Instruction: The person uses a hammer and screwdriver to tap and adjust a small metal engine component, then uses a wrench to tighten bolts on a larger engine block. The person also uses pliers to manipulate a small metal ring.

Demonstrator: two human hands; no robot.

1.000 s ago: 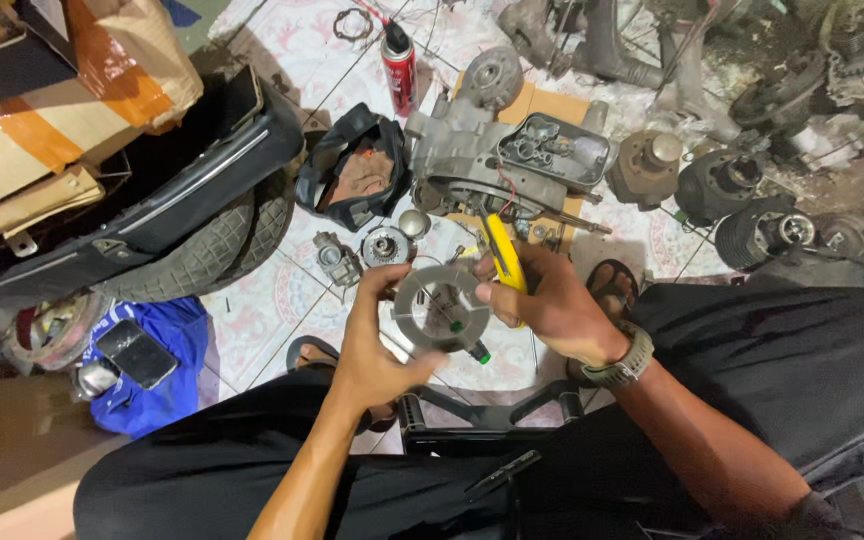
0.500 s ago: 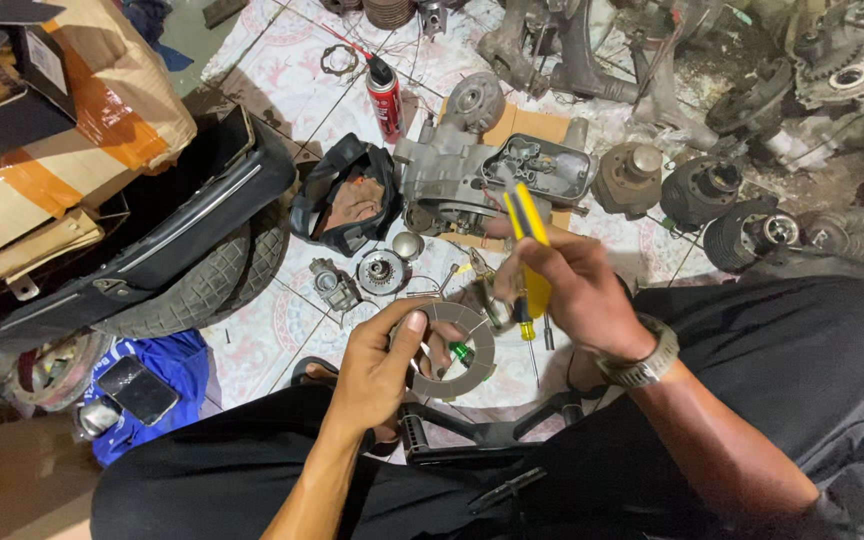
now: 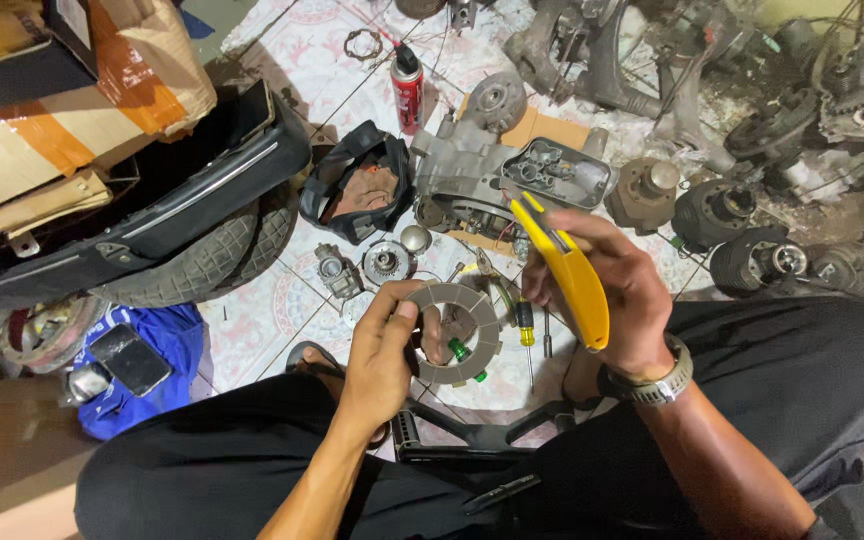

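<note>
My left hand (image 3: 382, 355) grips a flat grey ring-shaped disc (image 3: 455, 335) with notched edges, thumb on its upper rim, held above the tiled floor between my knees. To the right of the disc, my right hand (image 3: 617, 290) holds a yellow utility knife (image 3: 567, 275), its tip pointing up and left. A metal watch sits on my right wrist (image 3: 652, 380). Through the ring and just beside it, screwdrivers with green and yellow handles (image 3: 524, 325) lie on the floor.
An engine case (image 3: 497, 180) lies on cardboard ahead, a red spray can (image 3: 407, 90) beyond it. A tyre (image 3: 202, 260) and black seat sit left, a black pouch (image 3: 357, 190) in the middle, several engine cylinders (image 3: 742, 240) right, and a blue bag (image 3: 142, 365) left of my knee.
My right hand has lifted away from the disc, raising the yellow knife up to the right. My left hand lowered the disc and tilted it, so its open centre now shows.
</note>
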